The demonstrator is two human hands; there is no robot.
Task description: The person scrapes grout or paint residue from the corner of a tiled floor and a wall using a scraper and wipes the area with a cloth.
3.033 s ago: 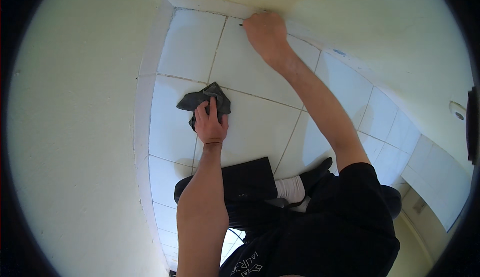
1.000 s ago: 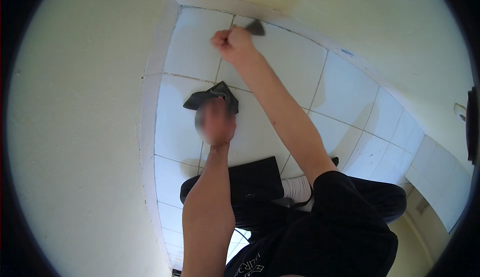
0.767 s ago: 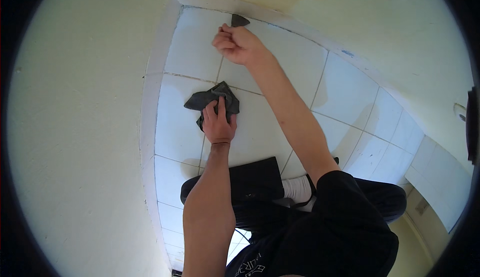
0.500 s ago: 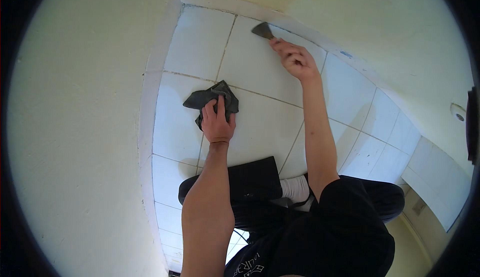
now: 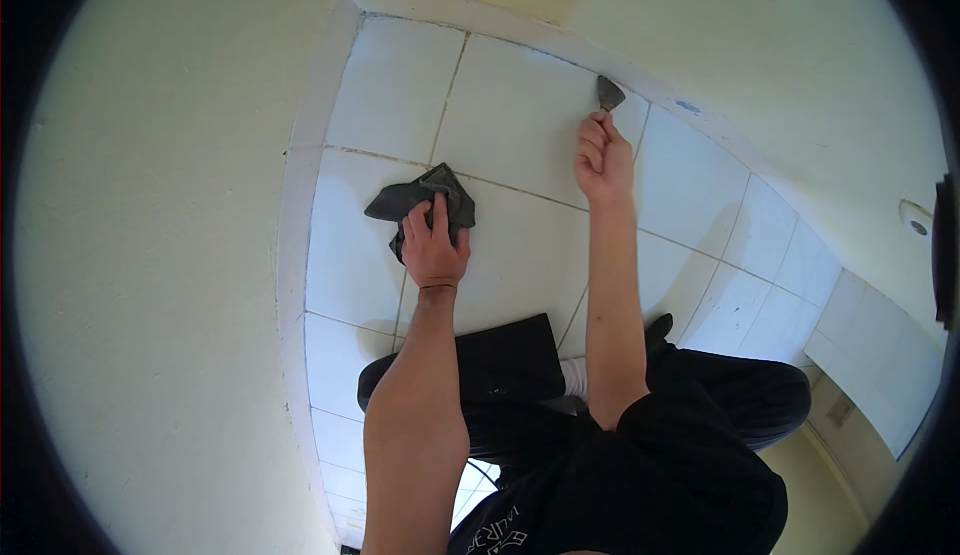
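Note:
My right hand (image 5: pixel 606 163) is closed round the handle of a putty knife (image 5: pixel 610 94). Its dark, fan-shaped blade points away from me, close to where the white tiled floor (image 5: pixel 520 105) meets the far skirting. Most of the handle is hidden in my fist. To the left, my left hand (image 5: pixel 434 245) presses a bunched dark grey cloth (image 5: pixel 405 199) onto the tiles, its fingers sunk into the folds. The cloth lies across a junction of grout lines, and its underside cannot be seen.
A cream wall (image 5: pixel 170 255) rises on the left and another wall (image 5: pixel 760 45) on the far right side. Pale skirting (image 5: pixel 520 23) runs along the far edge. My bent legs (image 5: pixel 740 390) in black trousers are folded on the floor near me. A small round fitting (image 5: pixel 915 220) sits at the right.
My right hand has swung the putty knife to the right along the far skirting, and the blade has turned from pointing left to pointing ahead. My left hand and the cloth stay put.

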